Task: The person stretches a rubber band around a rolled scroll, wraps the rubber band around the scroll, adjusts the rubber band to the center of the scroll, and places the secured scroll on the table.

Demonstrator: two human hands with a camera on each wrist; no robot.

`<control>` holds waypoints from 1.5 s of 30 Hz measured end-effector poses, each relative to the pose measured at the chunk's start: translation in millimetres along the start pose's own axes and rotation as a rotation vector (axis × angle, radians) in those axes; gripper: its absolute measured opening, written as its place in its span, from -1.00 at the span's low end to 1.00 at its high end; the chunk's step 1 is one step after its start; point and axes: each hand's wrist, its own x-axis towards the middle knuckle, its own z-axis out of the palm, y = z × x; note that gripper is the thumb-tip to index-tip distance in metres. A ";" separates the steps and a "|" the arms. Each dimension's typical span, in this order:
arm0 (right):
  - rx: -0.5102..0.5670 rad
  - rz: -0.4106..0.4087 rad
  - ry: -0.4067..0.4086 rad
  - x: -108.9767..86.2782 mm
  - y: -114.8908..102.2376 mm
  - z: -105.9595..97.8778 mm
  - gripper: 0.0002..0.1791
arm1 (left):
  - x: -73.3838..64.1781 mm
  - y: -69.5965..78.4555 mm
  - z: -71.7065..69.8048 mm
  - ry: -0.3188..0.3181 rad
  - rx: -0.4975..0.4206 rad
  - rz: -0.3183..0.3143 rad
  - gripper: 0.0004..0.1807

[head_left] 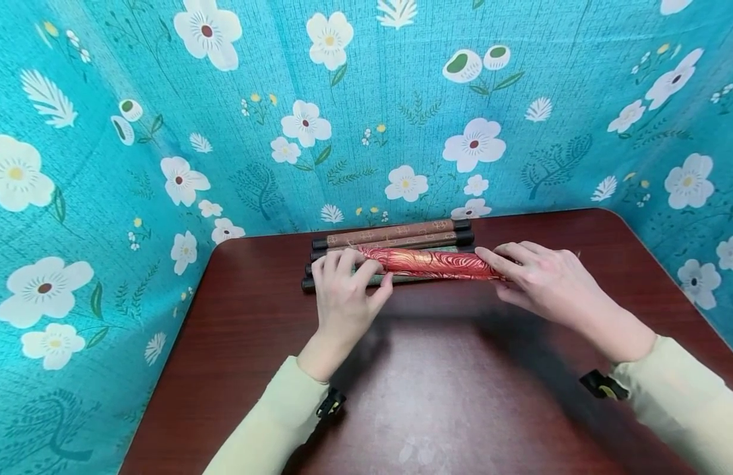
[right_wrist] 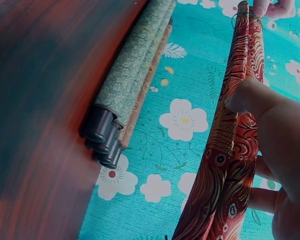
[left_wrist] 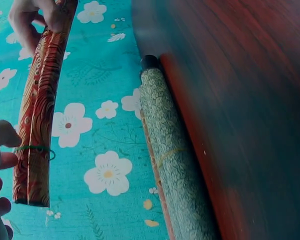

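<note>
A long, narrow red-and-gold brocade roll (head_left: 428, 261), perhaps a cloth pouch, is held lengthwise above a group of rolled scrolls. A thin green cord (left_wrist: 36, 147) circles it near its left end. My left hand (head_left: 345, 290) has its fingertips at that end, beside the cord in the left wrist view. Farther right, my right hand (head_left: 541, 280) grips the roll, the thumb (right_wrist: 242, 95) lying along its face in the right wrist view. Behind and below it lie brown scrolls (head_left: 396, 231) and green leaf-patterned scrolls (left_wrist: 165, 130), parallel to each other, with black end knobs (right_wrist: 100, 125).
The dark red wooden table (head_left: 253, 356) has a rounded far corner on each side. Behind it and along both sides hangs a turquoise floral cloth (head_left: 366, 105). The scrolls lie close to the table's back edge.
</note>
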 end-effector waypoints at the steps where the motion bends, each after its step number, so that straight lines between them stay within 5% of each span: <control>1: 0.000 0.003 0.002 0.7 0.0 0.1 -0.46 | 0.0 1.2 1.6 0.000 0.015 -0.011 -0.81; 5: -0.004 0.007 0.010 2.4 0.8 1.9 -0.34 | -0.1 4.7 7.1 0.013 0.059 -0.046 -0.85; 8: 0.000 0.007 0.017 2.9 0.8 3.2 -0.50 | -1.4 5.5 10.2 0.021 0.072 -0.073 -0.87; 12: 0.004 0.008 0.014 3.8 -0.3 4.4 -0.15 | -4.1 6.3 13.7 0.020 0.064 -0.110 -0.85; 24: -0.005 0.008 0.015 10.3 -1.9 8.6 -0.15 | -1.8 7.5 24.3 0.018 0.014 -0.221 -0.92; 33: -0.007 -0.004 0.047 12.7 6.3 6.8 -0.16 | -1.8 15.3 18.2 -0.014 -0.242 -0.299 -0.94; 38: 0.001 -0.009 0.062 13.0 12.3 4.8 -0.51 | -2.4 17.4 14.5 -0.044 -0.422 -0.357 -0.95; 42: -0.001 -0.011 0.077 14.1 14.8 5.2 -0.34 | -3.0 17.8 13.2 -0.057 -0.580 -0.364 -0.95; 45: -0.006 -0.013 0.064 14.3 16.0 5.3 -0.45 | -3.1 18.9 11.7 -0.091 -0.713 -0.371 -0.92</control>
